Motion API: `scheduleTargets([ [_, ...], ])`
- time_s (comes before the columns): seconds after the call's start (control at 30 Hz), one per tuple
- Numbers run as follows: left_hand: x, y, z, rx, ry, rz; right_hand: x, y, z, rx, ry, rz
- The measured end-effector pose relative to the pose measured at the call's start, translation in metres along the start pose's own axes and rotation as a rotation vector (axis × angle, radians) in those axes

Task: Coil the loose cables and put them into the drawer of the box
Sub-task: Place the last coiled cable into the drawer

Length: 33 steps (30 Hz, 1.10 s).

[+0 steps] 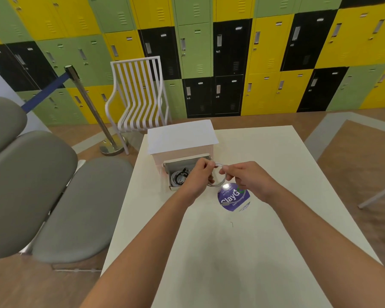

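Observation:
A white cable is wound into a small loop between both hands, just above the table. My left hand pinches the loop's left side. My right hand pinches its top right. One cable end trails down onto a purple sticker. Behind the hands stands a small white box with its drawer pulled open toward me. Inside the drawer lie coiled cables, black and white.
The cream table carries a round purple sticker just in front of the hands. Grey padded seats line the left side. A white slatted chair and a stanchion post stand behind the table, before coloured lockers.

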<state>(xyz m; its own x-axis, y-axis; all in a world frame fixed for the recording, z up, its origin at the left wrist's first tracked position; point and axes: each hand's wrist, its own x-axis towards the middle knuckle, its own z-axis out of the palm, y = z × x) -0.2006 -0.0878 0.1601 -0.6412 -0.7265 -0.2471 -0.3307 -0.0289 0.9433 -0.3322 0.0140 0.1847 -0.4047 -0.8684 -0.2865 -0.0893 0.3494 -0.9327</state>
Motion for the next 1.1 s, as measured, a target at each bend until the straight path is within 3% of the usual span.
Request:
scheduleTargets([
  [0.13, 0.004, 0.003, -0.01, 0.306, 0.162, 0.181, 0.004, 0.001, -0.002, -0.138, 0.132, -0.023],
  [0.23, 0.003, 0.012, -0.012, 0.442, 0.154, 0.158, 0.007, 0.004, 0.001, -0.178, 0.18, -0.03],
  [0.4, 0.0, 0.027, -0.011, 0.228, 0.012, -0.032, 0.008, 0.005, 0.002, -0.136, 0.239, -0.024],
  [0.53, -0.001, 0.024, -0.018, 0.079, -0.103, -0.057, 0.003, -0.001, 0.001, -0.085, 0.215, -0.019],
  [0.8, 0.002, 0.016, -0.01, 0.027, 0.044, -0.121, -0.004, -0.006, 0.005, -0.088, 0.147, -0.02],
  [0.87, 0.005, 0.013, -0.01, 0.085, 0.083, -0.117, -0.005, -0.004, 0.005, -0.089, 0.135, -0.016],
  [1.0, 0.011, 0.006, -0.009, 0.434, 0.211, 0.029, -0.003, -0.002, 0.003, -0.1, 0.147, -0.01],
  [1.1, 0.01, 0.005, -0.01, 0.446, 0.124, 0.108, -0.002, -0.003, 0.001, -0.072, 0.148, -0.018],
])
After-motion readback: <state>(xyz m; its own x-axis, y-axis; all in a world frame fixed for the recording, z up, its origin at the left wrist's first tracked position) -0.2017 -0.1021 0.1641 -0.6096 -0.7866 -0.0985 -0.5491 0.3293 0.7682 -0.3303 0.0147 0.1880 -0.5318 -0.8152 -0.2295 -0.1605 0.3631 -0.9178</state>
